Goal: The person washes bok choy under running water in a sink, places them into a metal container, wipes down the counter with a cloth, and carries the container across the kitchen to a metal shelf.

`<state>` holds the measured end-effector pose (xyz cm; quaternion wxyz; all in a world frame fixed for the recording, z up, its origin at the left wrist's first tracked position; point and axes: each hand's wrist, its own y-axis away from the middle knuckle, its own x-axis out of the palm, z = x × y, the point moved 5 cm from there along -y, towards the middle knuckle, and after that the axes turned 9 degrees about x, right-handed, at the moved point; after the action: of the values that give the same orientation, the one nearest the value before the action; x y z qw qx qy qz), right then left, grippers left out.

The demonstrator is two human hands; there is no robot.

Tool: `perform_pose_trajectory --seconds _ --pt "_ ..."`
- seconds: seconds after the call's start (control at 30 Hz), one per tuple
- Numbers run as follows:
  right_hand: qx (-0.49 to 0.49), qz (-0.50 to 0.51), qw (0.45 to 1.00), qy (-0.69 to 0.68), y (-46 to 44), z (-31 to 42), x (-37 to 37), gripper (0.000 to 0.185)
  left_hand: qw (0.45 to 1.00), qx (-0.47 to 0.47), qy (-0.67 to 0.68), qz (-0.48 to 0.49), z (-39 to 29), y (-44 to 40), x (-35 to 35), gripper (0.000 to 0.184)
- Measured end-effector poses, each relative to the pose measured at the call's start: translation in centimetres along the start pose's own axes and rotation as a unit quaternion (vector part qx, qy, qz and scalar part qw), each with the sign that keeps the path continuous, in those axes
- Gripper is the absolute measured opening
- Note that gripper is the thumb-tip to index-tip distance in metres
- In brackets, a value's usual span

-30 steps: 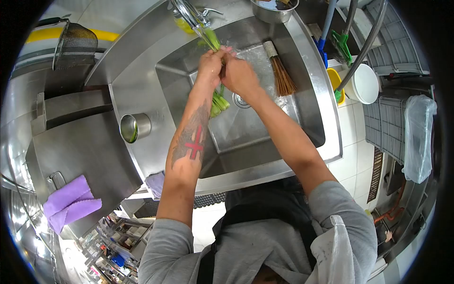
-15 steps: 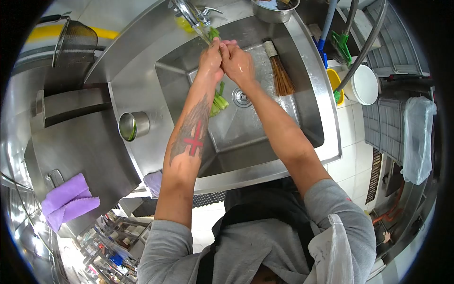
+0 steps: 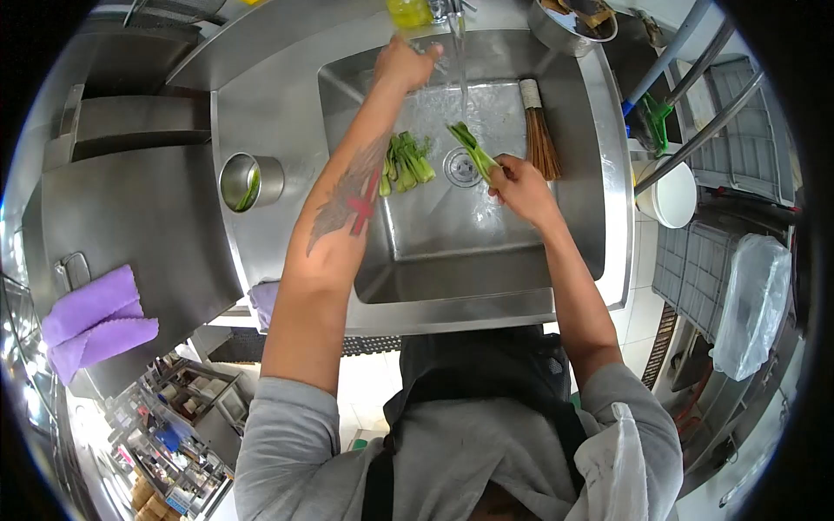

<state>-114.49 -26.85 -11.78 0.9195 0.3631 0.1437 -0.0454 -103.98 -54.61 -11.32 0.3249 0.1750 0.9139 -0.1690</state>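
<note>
My right hand pinches a leafy green stalk above the sink's drain. At the far left of the sink, my left hand is empty, with its fingers apart, beside the running water. Several cut green stems lie on the sink floor, right of my left forearm. A short brush with brown bristles rests along the sink's right side.
A metal cup holding a green piece stands on the left counter. Behind the sink are a yellow-green bottle and a metal bowl. A purple cloth lies at the left. Long handles lean at the right near a white bucket.
My hands, together under the tap before, have come apart. The right one has moved back toward me with the stalk; the left stays forward. The view has shifted.
</note>
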Motion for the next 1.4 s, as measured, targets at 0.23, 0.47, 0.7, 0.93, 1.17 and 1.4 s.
perform_pose_trajectory --seconds 0.23,0.47,0.7,0.93,1.17,1.4 --pt "-0.038 0.111 0.982 -0.148 -5.2 2.9 6.4 0.037 0.869 -0.345 0.229 0.272 0.3 16.4 -1.9 0.048" --pt "-0.089 -0.061 0.942 0.317 -20.8 -1.8 16.0 0.033 0.98 -0.185 0.035 -0.057 0.3 17.8 -22.7 0.028" --pt "-0.05 -0.131 0.924 0.357 -21.7 -6.9 21.5 0.028 0.952 -0.227 -0.176 -0.109 7.6 18.5 -33.2 0.043" --pt "-0.009 -0.082 0.967 0.241 -22.6 -6.8 17.5 0.028 0.957 -0.096 -0.069 -0.264 7.9 21.5 -31.1 0.025" --pt "0.046 0.025 0.936 -0.349 -24.5 -7.5 9.3 0.024 0.92 -0.359 -0.157 -0.002 12.8 16.8 -29.8 0.031" --pt "0.067 0.075 0.849 -0.519 -22.8 -4.0 7.5 0.028 0.897 -0.402 -0.104 -0.154 11.4 19.3 -33.2 0.049"
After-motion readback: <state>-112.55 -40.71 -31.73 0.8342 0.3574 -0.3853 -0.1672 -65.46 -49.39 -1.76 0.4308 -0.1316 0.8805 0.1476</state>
